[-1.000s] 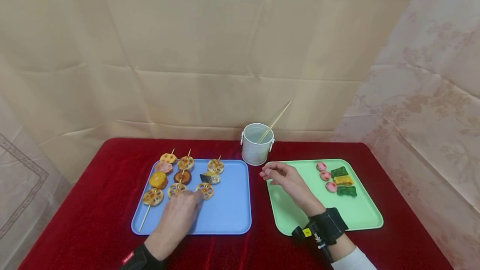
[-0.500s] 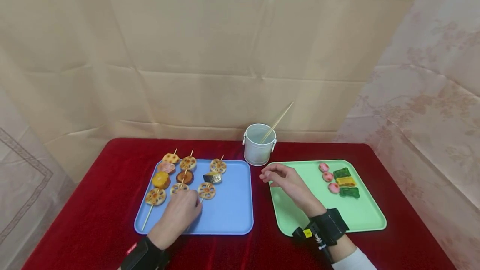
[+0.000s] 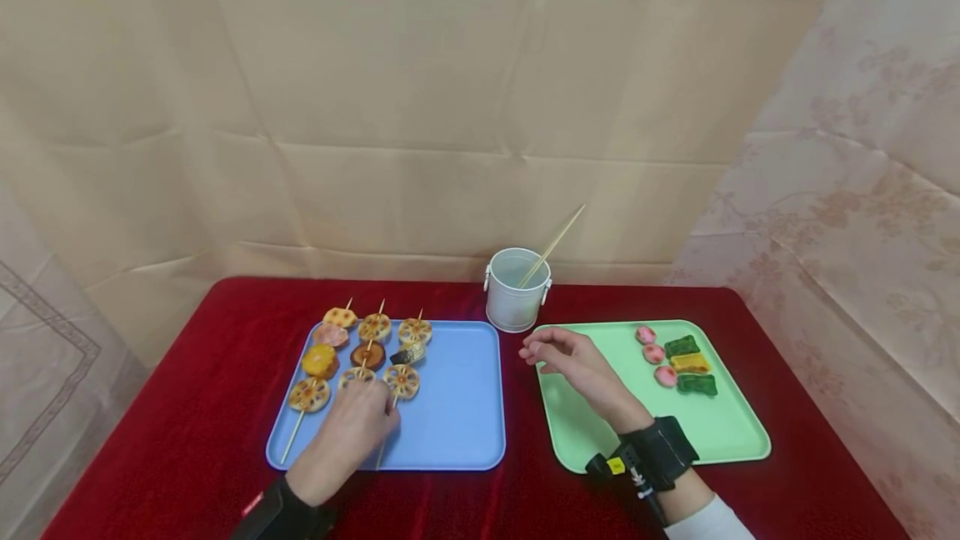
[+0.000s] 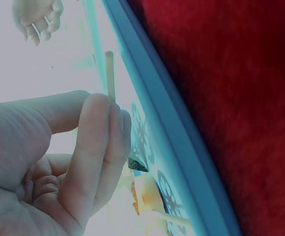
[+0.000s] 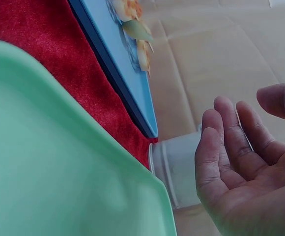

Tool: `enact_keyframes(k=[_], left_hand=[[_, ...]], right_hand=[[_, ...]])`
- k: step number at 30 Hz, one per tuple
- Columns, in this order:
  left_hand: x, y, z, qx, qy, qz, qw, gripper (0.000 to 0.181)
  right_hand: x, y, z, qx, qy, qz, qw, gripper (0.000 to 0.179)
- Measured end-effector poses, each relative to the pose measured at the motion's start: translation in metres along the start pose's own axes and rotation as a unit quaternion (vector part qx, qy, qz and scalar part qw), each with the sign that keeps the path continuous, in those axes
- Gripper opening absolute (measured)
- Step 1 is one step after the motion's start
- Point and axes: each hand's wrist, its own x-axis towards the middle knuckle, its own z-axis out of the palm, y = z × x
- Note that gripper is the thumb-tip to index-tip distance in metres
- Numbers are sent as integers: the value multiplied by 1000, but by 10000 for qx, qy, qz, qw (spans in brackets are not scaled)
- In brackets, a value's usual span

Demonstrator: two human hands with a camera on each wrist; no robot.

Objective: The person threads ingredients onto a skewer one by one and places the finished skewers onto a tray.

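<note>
My left hand (image 3: 354,427) pinches the bare lower end of a skewer (image 4: 110,73) between thumb and fingers. On that skewer are two lotus root slices (image 3: 402,382) with a dark, silvery piece (image 3: 407,353) between them, lying over the blue tray (image 3: 465,432). Just left of it are a skewer with a brown round slice (image 3: 367,355) between lotus slices, and one with a yellow piece (image 3: 320,361) and a pink piece (image 3: 331,336). My right hand (image 3: 573,361), fingers loosely bent and holding nothing, hovers at the left edge of the green tray (image 3: 600,432).
Behind the trays stands a small white bucket (image 3: 513,302) with thin sticks (image 3: 558,238) leaning in it. Pink balls (image 3: 654,353) and green and yellow pieces (image 3: 690,362) lie on the green tray. Red cloth (image 3: 187,407) covers the table, with a beige curtain (image 3: 360,107) behind.
The skewer in my left hand has shifted left, closer to the middle skewer, and its dark piece has turned. My right hand has stayed in place.
</note>
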Motion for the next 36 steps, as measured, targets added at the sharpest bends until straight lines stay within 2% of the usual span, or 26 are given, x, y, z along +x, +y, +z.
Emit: enact_keyframes(k=[9,13,21,25,28,31,34,36], left_hand=[[-9,1,-2,-191,8,-330,9993,38],[-8,-3,-2,-182,-92,-422,9989,38],[-7,-5,-3,-599,-239,-596,9961,35],[-6,-4,-5,-615,-374,-696,9950,36],[-5,-3,-11,-498,-436,-773,9948,29],[-2,-1,-19,-417,-220,-695,9965,20],[4,-1,-27,-480,304,-447,9974,16],[9,1,-31,-496,736,-229,9958,21]], right_hand=[[-1,-2,-1,15,7,8,10000,41],[-1,-1,-2,14,-5,5,10000,40],[-2,1,-2,22,8,23,10000,40],[-3,0,-3,5,16,33,10000,41],[-4,-1,-4,32,23,-11,10000,39],[-6,-1,-8,44,57,-79,9999,37],[-8,-1,-12,26,121,-128,9998,37],[-9,0,-14,16,158,-132,9998,39]])
